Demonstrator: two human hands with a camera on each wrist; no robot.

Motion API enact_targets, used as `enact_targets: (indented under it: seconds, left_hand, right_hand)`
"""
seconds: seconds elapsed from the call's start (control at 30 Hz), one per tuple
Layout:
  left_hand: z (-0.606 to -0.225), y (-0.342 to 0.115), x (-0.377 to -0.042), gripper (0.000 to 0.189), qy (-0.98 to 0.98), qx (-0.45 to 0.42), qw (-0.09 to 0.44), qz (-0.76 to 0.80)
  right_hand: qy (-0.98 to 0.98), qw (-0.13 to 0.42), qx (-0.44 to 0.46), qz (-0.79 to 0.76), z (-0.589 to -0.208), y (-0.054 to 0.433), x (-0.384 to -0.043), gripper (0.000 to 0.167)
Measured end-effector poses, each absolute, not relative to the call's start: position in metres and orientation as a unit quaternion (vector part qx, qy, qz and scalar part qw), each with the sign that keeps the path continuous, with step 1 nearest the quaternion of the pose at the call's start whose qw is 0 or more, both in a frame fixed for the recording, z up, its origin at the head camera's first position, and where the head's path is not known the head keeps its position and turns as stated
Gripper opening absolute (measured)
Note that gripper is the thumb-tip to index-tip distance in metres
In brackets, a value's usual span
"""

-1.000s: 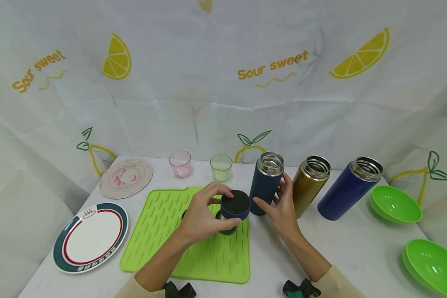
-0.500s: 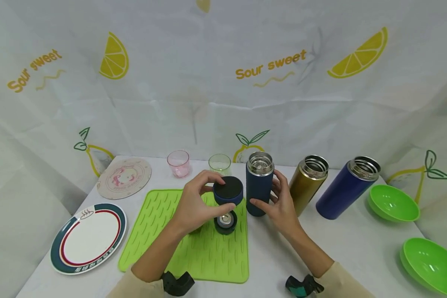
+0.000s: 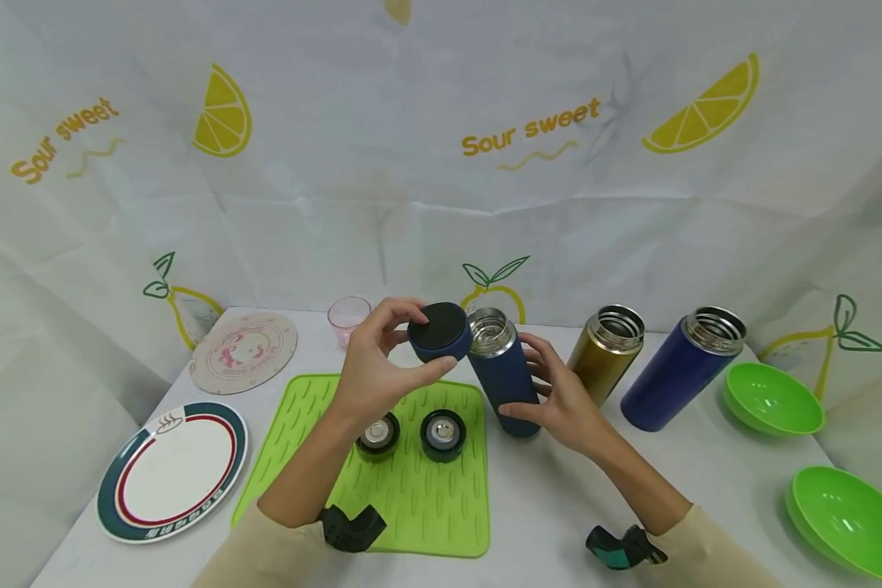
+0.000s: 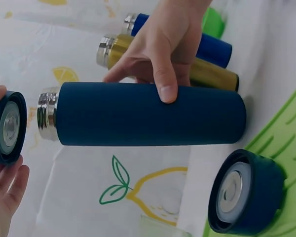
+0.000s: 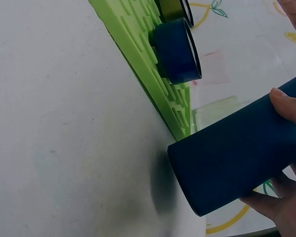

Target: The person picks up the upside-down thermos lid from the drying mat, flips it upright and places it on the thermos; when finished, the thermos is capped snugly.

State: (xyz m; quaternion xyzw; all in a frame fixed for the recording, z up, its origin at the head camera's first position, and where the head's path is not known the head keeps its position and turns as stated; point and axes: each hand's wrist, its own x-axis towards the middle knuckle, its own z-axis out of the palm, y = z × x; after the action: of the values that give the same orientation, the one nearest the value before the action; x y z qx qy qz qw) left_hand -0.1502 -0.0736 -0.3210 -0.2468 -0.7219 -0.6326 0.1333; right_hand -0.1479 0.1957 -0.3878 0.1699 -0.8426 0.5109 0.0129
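My left hand (image 3: 378, 367) pinches a dark blue lid (image 3: 438, 331) by its sides, top up, just left of the mouth of a dark blue vacuum flask (image 3: 507, 384). In the left wrist view the lid's underside (image 4: 10, 128) faces the flask's steel neck (image 4: 48, 114), with a gap between them. My right hand (image 3: 566, 400) grips the flask around its body. It leans left, and its base appears lifted off the table, with a shadow below in the right wrist view. Two more lids, one dark blue (image 3: 443, 435) and one olive-gold (image 3: 377, 437), lie underside up on a green mat (image 3: 412, 514).
To the right stand an open gold flask (image 3: 606, 355) and an open blue flask (image 3: 679, 371), near two green bowls (image 3: 773, 400). A plate (image 3: 180, 474), a round mat (image 3: 242, 351) and a pink glass (image 3: 347, 318) are left. A greenish glass (image 5: 214, 111) is behind the lid.
My left hand has raised the lid up and away from the lids on the mat. My right hand has tilted the flask's mouth leftward, toward the lid.
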Motion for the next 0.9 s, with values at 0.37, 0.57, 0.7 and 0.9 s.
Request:
enact_targets:
  seconds: [0.37,0.57,0.7,0.9]
  left_hand:
    - [-0.318,-0.060,-0.157,0.043,-0.726,-0.256,0.123,-0.626]
    - [-0.323,-0.054,-0.162,0.043,-0.735,-0.258,0.111,-0.618]
    - [-0.328,-0.051,-0.162,0.043,-0.746,-0.253,0.095,-0.608]
    - [-0.329,-0.052,-0.165,0.042,-0.751,-0.260,0.067,-0.603]
  right_hand:
    - [-0.852,-0.017,0.207,0.481,-0.379,0.196,-0.146,0.098]
    - [-0.852,-0.017,0.220,0.474,-0.381,0.196,-0.147,0.095]
    - [-0.850,-0.021,0.226,0.476,-0.382,0.195,-0.147,0.095]
    - [-0.848,-0.022,0.229,0.478,-0.381,0.195,-0.148,0.095]
